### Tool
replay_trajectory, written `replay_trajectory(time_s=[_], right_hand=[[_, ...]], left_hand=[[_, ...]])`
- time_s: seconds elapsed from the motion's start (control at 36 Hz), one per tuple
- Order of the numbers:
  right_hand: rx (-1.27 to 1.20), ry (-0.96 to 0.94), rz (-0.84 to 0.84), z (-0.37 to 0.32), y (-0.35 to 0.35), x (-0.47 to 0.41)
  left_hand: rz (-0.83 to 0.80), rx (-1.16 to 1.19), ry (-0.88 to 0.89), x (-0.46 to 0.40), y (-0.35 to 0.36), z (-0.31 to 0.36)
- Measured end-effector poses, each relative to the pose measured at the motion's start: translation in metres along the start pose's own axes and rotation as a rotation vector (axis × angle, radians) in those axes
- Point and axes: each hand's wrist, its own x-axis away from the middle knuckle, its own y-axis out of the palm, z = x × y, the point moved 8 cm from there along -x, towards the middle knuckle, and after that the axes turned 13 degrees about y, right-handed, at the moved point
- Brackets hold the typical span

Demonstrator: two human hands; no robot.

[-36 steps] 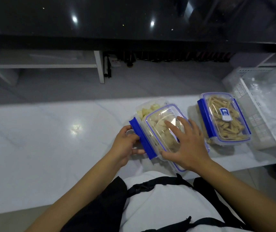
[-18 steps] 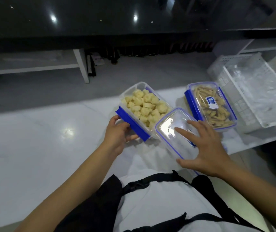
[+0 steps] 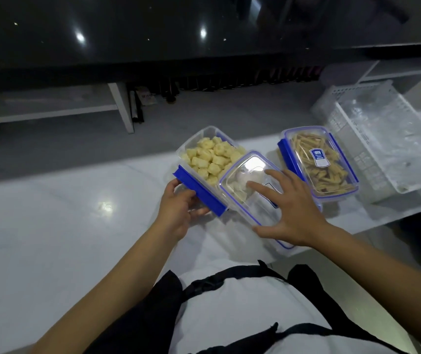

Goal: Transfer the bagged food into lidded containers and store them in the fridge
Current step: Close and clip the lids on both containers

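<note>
On the white counter (image 3: 51, 226), going from the biggest thing down:

- The white basket (image 3: 372, 139) sits at the far right with crumpled clear plastic in it, probably the emptied bags.
- The second container (image 3: 316, 159), filled with pale strips, stands beside the basket with its lid on; its blue side clips look down.
- The open container (image 3: 204, 154) holds yellow chunks heaped close to the rim. It sits just left of the closed one, turned at an angle to the counter edge.
- Its clear lid (image 3: 250, 190) lies skewed, covering only the near corner of the tub and jutting out toward the person over the counter edge.
- The right hand (image 3: 296, 213) rests flat on the lid, fingers spread and straight.
- The left hand (image 3: 178, 208) curls round the tub's near end, at the blue clip (image 3: 199, 192).

Risks, as I judge them: the lid could seat crooked because it is so far off line, a heaped chunk could get trapped under the seal, or pressing the overhanging part could tip it off the edge.
</note>
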Motion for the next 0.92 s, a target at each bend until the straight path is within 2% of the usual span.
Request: replay_trajectory(time_s=[0.28, 0.56, 0.75, 0.92], right_hand=[[-0.003, -0.020, -0.040, 0.005, -0.006, 0.006], [-0.033, 0.001, 0.078, -0.001, -0.029, 0.000], [0.009, 0.091, -0.028, -0.021, 0.002, -0.017], [0.018, 0.056, 0.030, -0.013, 0.013, 0.010]], left_hand=[[0.010, -0.010, 0.024, 0.000, 0.000, 0.002], [0.008, -0.007, 0.005, 0.000, 0.000, 0.001], [-0.012, 0.015, -0.012, 0.002, 0.002, 0.000], [0.012, -0.011, 0.008, -0.001, 0.000, 0.001]])
